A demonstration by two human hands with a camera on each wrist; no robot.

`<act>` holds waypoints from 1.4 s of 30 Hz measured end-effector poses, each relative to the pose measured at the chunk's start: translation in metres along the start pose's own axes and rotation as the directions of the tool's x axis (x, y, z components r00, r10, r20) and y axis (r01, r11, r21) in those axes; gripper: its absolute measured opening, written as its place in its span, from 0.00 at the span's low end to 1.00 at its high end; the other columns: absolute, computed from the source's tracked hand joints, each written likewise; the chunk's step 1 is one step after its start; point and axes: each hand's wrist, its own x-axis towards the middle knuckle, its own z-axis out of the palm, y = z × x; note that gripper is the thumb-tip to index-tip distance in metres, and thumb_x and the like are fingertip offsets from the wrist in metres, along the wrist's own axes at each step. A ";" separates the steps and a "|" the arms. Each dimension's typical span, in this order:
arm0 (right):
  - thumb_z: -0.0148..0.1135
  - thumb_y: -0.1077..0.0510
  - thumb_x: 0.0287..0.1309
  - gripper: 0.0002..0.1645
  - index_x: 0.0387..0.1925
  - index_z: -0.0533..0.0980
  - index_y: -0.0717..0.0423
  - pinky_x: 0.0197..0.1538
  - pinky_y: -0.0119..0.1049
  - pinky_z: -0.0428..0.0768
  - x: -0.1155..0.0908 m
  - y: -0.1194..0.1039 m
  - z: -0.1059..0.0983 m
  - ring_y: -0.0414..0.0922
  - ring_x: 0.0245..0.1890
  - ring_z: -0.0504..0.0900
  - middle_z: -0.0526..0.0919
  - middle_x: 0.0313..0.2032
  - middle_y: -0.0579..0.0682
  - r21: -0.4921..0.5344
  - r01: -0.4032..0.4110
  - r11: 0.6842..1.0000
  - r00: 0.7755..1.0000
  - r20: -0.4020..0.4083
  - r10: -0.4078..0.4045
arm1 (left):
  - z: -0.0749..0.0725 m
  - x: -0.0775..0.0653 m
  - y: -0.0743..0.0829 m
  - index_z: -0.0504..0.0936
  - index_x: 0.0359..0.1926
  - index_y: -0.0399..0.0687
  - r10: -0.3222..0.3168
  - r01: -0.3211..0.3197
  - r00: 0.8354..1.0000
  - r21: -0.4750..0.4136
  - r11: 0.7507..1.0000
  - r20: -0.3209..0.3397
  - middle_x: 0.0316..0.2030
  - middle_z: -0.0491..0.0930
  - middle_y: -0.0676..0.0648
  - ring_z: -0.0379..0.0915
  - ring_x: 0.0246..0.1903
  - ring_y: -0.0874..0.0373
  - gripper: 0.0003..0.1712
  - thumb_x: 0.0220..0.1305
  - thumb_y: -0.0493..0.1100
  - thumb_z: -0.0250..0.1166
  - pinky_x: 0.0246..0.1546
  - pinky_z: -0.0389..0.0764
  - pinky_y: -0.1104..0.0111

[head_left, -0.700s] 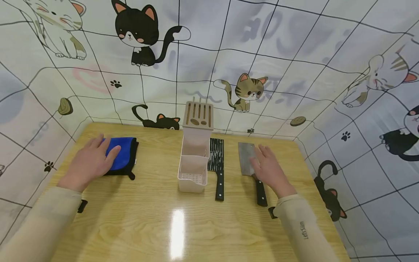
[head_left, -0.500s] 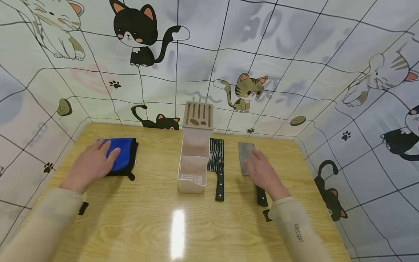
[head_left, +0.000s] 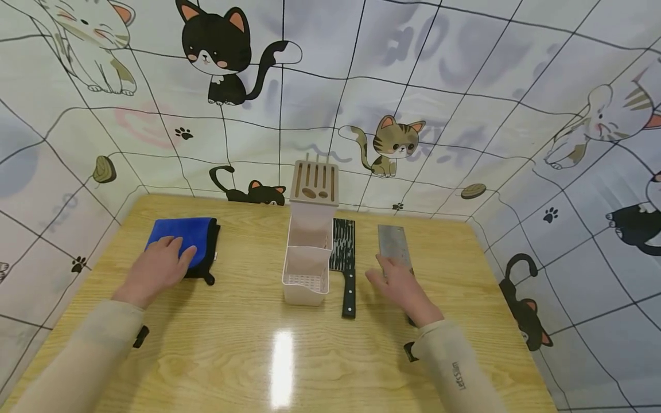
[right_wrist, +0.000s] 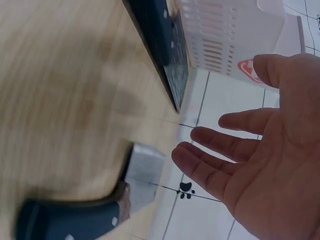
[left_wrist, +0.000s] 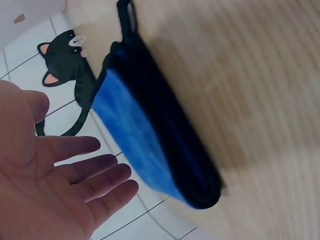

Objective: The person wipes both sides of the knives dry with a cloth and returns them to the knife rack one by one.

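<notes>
A folded blue cloth with black edging (head_left: 193, 232) lies on the left of the table. My left hand (head_left: 157, 267) hovers above it with loosely spread fingers; the left wrist view shows the palm apart from the cloth (left_wrist: 132, 130). My right hand (head_left: 400, 287) hangs over the cleaver (head_left: 393, 241), hiding much of its black handle (right_wrist: 70, 220). Its fingers are relaxed and hold nothing. Left of that lies a second knife (head_left: 345, 246) with a black-and-white patterned blade, close beside the pale pink knife holder (head_left: 304, 295), which has a slotted beige top (head_left: 315, 180).
The wooden table (head_left: 227, 355) meets a wall covering (head_left: 320, 86) printed with cats and grid lines at the back and sides. The tall holder stands between the cloth and the knives.
My right hand has moved left and toward me, uncovering more of the cleaver's blade and covering its handle. The left hand has drawn back slightly toward me and right. The objects stay put.
</notes>
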 end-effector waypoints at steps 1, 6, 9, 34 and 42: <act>0.50 0.43 0.79 0.42 0.77 0.57 0.68 0.71 0.67 0.66 0.000 0.000 0.003 0.71 0.72 0.63 0.62 0.72 0.75 0.005 -0.002 1.000 1.000 0.009 0.001 | 0.002 0.000 0.000 0.60 0.69 0.14 0.001 -0.001 1.000 -0.003 1.000 0.000 0.65 0.61 0.14 0.56 0.65 0.16 0.42 0.84 0.56 0.41 0.66 0.59 0.29; 0.53 0.46 0.78 0.38 0.75 0.63 0.68 0.67 0.64 0.72 -0.001 -0.005 0.019 0.68 0.68 0.71 0.70 0.68 0.72 0.034 -0.008 0.999 1.000 0.026 0.007 | 0.011 0.000 -0.003 0.61 0.68 0.14 -0.015 0.015 1.000 0.005 1.000 -0.003 0.64 0.61 0.13 0.55 0.64 0.15 0.40 0.84 0.54 0.43 0.65 0.59 0.28; 0.54 0.46 0.77 0.37 0.73 0.65 0.68 0.63 0.62 0.77 -0.001 -0.007 0.027 0.65 0.62 0.78 0.75 0.64 0.69 0.050 -0.015 0.999 0.999 0.035 0.014 | 0.016 0.000 -0.005 0.62 0.67 0.13 -0.028 0.028 1.000 0.018 0.999 -0.006 0.63 0.61 0.12 0.55 0.64 0.15 0.39 0.83 0.53 0.45 0.65 0.60 0.28; 0.68 0.45 0.67 0.22 0.33 0.72 0.58 0.26 0.37 0.69 0.000 -0.029 0.064 0.44 0.22 0.72 0.73 0.23 0.49 0.022 -0.100 0.995 0.993 0.060 0.099 | 0.042 -0.001 -0.012 0.73 0.56 0.15 -0.039 0.047 0.994 0.079 0.996 -0.098 0.53 0.68 0.14 0.67 0.53 0.17 0.35 0.72 0.50 0.65 0.49 0.76 0.31; 0.69 0.45 0.65 0.24 0.35 0.72 0.61 0.25 0.35 0.69 0.005 -0.031 0.060 0.45 0.23 0.73 0.73 0.24 0.50 0.021 -0.157 0.987 0.987 0.039 0.156 | 0.031 0.019 -0.002 0.75 0.49 0.15 -0.046 0.055 0.995 0.089 0.995 -0.093 0.44 0.73 0.18 0.73 0.43 0.22 0.35 0.67 0.50 0.71 0.44 0.78 0.35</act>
